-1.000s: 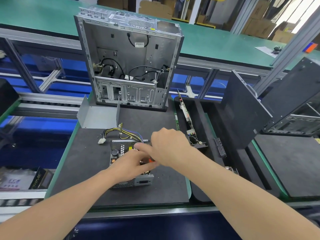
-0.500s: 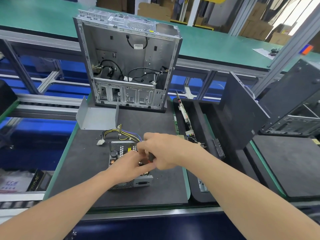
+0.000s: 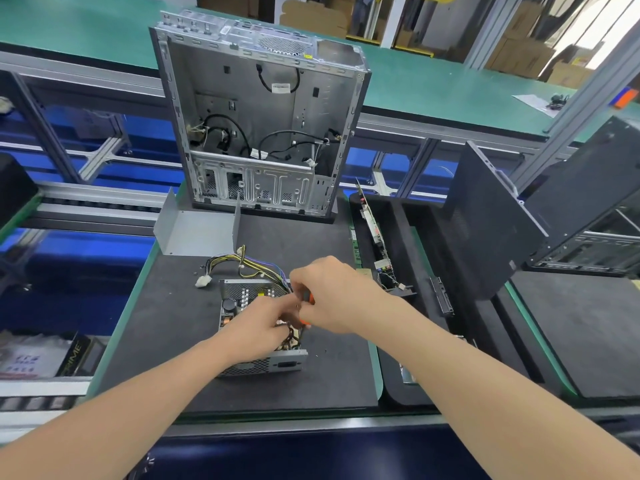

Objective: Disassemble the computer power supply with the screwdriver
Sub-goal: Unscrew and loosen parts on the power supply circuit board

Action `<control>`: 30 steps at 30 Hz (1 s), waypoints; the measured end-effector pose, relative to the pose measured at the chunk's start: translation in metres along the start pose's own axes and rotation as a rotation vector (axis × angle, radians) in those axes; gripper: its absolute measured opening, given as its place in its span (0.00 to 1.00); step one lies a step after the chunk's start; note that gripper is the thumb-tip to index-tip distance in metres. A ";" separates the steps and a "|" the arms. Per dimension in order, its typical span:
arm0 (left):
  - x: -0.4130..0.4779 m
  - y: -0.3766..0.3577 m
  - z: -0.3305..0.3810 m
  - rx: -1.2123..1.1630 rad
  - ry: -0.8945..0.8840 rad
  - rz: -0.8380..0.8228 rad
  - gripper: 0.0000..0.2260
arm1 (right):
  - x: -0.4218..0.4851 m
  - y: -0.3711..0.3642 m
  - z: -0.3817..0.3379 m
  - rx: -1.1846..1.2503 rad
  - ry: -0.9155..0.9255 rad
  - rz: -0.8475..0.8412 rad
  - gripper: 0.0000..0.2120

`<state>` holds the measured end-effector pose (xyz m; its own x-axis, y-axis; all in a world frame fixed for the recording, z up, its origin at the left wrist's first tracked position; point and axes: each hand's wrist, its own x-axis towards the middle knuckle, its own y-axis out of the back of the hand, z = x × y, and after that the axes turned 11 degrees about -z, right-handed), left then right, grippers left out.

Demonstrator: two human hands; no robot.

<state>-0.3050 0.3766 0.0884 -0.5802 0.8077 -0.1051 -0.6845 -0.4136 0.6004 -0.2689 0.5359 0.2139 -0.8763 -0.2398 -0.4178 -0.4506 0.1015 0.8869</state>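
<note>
The open power supply (image 3: 242, 296) lies on the black mat (image 3: 166, 323), its lid off and its board and parts exposed. A bundle of yellow and black cables (image 3: 239, 263) runs out of its far side. My right hand (image 3: 332, 296) grips the orange-handled screwdriver (image 3: 308, 299) above the unit's right half; the tip is hidden. My left hand (image 3: 259, 327) rests on the middle of the supply, fingers curled at the screwdriver's shaft. What the fingers pinch is hidden.
A grey bent metal cover (image 3: 194, 230) stands behind the supply. Beyond it an emptied computer case (image 3: 259, 116) stands upright. A black tray (image 3: 408, 271) with circuit boards lies to the right, then a leaning dark side panel (image 3: 485, 230).
My right hand with the screwdriver has shifted slightly left and nearer over the supply. The left hand stays on the unit.
</note>
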 end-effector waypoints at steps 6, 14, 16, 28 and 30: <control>0.007 -0.005 -0.006 0.065 -0.007 0.047 0.32 | 0.000 0.001 0.002 0.038 -0.001 0.022 0.05; 0.009 -0.007 -0.005 0.084 0.010 0.056 0.35 | -0.002 0.007 0.009 0.057 0.004 0.054 0.03; 0.010 -0.007 -0.005 0.102 0.013 0.049 0.35 | 0.000 0.004 0.009 0.067 0.007 0.047 0.03; 0.014 -0.011 -0.016 0.181 0.111 -0.055 0.17 | 0.005 -0.004 0.010 0.055 0.011 0.042 0.04; 0.014 -0.011 -0.012 0.202 0.048 -0.032 0.26 | 0.005 -0.003 0.010 0.063 0.016 0.048 0.03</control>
<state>-0.3113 0.3869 0.0709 -0.5829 0.7963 -0.1617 -0.6037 -0.2912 0.7421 -0.2739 0.5440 0.2068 -0.8947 -0.2481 -0.3715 -0.4184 0.1737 0.8915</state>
